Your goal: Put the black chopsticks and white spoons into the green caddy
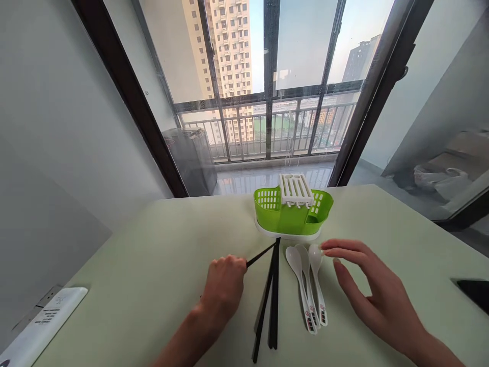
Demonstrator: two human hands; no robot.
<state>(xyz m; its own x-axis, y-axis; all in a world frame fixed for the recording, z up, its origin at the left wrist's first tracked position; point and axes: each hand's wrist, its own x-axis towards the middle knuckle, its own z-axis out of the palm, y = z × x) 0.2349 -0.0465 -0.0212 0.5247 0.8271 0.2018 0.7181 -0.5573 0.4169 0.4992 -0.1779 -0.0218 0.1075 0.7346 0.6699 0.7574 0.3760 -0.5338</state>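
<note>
My left hand point(225, 283) is closed around a black chopstick point(261, 254), whose free end points right toward the tips of several other chopsticks. Those black chopsticks point(274, 300) lie lengthwise on the table in a narrow fan. Right of them rest three white spoons point(305, 285), bowls away from me, with printed marks on their handle ends. My right hand point(376, 295) is open beside the spoons, its fingertips close to the rightmost bowl; whether they touch it I cannot tell. Behind the spoons stands a green cutlery basket point(292, 218) with a white slatted top piece point(295, 189).
The pale green table point(183, 224) reaches toward a glass door with dark frames. At the left edge lies a white object with printed text point(49, 321). A black object point(476, 293) sits at the right edge. Beyond the glass stands a grey appliance point(191, 158).
</note>
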